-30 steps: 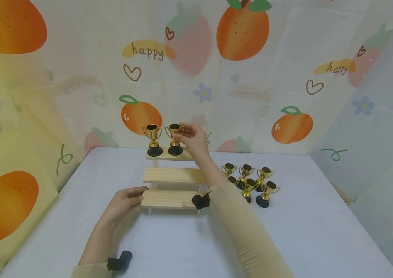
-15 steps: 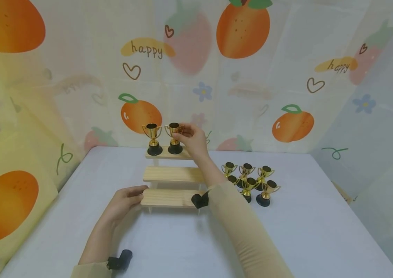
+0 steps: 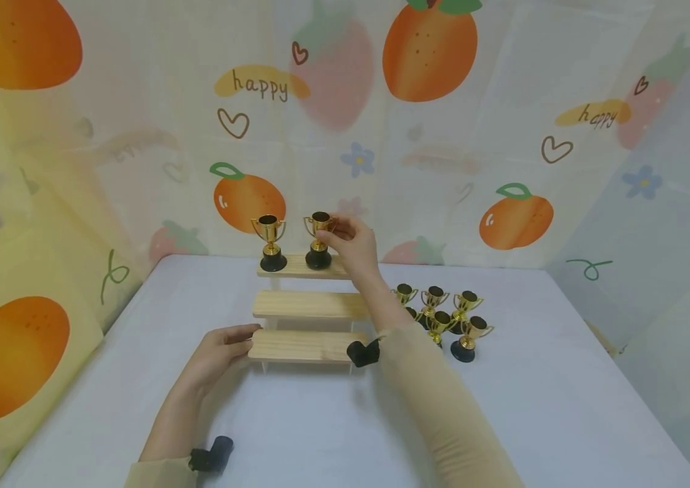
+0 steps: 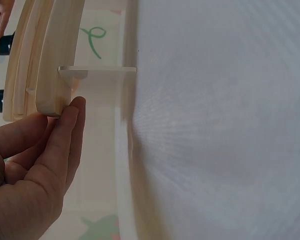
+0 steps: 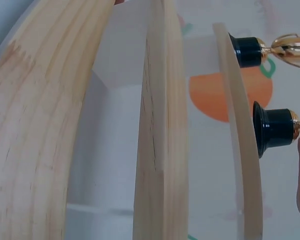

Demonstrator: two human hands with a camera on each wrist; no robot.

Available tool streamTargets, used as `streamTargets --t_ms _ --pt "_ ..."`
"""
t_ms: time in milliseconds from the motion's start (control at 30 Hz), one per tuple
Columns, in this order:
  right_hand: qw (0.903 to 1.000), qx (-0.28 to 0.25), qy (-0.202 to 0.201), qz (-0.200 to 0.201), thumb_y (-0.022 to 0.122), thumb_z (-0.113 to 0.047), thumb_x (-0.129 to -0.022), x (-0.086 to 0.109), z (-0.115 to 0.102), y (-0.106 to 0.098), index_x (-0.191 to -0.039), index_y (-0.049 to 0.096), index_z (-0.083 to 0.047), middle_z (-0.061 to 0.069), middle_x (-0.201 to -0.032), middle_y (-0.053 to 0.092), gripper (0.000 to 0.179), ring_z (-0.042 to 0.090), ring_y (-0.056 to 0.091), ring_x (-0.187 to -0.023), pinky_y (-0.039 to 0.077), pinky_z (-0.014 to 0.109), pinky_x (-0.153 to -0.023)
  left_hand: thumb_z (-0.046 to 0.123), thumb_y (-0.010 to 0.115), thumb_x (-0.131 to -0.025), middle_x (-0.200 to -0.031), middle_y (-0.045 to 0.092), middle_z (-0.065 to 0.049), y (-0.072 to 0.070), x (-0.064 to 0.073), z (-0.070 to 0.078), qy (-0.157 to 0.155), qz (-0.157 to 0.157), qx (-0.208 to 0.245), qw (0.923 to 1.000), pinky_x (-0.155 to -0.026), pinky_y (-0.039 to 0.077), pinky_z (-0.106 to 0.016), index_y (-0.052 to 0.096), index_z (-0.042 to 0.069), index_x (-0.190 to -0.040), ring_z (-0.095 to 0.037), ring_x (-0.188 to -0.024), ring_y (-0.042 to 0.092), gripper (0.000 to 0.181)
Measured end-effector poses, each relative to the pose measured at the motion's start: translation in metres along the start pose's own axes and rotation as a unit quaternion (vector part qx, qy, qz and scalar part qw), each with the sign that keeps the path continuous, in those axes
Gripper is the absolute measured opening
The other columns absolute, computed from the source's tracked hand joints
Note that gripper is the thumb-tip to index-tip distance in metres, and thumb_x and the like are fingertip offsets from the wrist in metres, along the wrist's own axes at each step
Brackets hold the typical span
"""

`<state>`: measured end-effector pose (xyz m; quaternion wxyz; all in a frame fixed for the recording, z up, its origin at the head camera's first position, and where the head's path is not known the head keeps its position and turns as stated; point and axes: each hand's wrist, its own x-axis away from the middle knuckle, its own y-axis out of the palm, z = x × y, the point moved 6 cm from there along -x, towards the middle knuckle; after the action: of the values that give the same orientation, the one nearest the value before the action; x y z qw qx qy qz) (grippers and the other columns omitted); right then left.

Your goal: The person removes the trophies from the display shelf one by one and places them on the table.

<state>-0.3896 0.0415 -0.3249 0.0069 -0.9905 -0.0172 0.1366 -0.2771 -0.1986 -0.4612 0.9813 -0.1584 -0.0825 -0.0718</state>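
A three-tier wooden display stand (image 3: 302, 346) stands on the table. My left hand (image 3: 215, 359) pinches the left end of its lowest board (image 4: 54, 95), thumb and fingers at the edge. On the top board my right hand (image 3: 352, 245) holds a small gold trophy cup (image 3: 318, 237) by its cup part; only a fingertip shows in the right wrist view. That trophy's black base (image 5: 275, 127) is at the board, slightly tilted in the right wrist view. Another gold trophy (image 3: 269, 242) stands upright to its left, with a gap between them.
Several more gold trophies (image 3: 467, 332) stand grouped on the white-covered table (image 3: 552, 379), right of the stand and partly behind my right forearm. A fruit-patterned cloth (image 3: 430, 156) hangs behind the table and along its sides.
My right hand has moved a little to the right along the top board with its trophy, widening the gap to the other trophy. My left hand has stayed at the lowest board.
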Motion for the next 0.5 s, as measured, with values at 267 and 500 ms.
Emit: streamTargets --t_ms 267,500 --pt "0.9999 0.002 -0.004 0.01 0.078 -0.015 -0.084 0.006 -0.005 -0.023 -0.121 0.065 -0.008 0.005 -0.112 0.069 0.039 0.014 0.066 -0.105 0.057 0.025 -0.095 0.008 0.052 -0.1 -0.149 0.048 -0.024 0.0 0.0 0.0 0.001 0.002 -0.004 1.0 -0.094 0.051 -0.013 0.049 -0.003 -0.142 -0.03 -0.135 0.05 0.044" --pt "0.9997 -0.001 -0.006 0.022 0.076 -0.013 -0.086 0.017 -0.008 -0.046 -0.124 0.064 -0.008 -0.002 -0.107 0.068 0.04 0.012 0.065 -0.105 0.055 0.025 -0.097 0.009 0.052 -0.1 -0.149 0.048 -0.023 -0.001 0.0 0.0 0.0 0.002 -0.007 1.0 -0.097 0.052 -0.017 0.049 -0.003 -0.142 -0.032 -0.136 0.049 0.044"
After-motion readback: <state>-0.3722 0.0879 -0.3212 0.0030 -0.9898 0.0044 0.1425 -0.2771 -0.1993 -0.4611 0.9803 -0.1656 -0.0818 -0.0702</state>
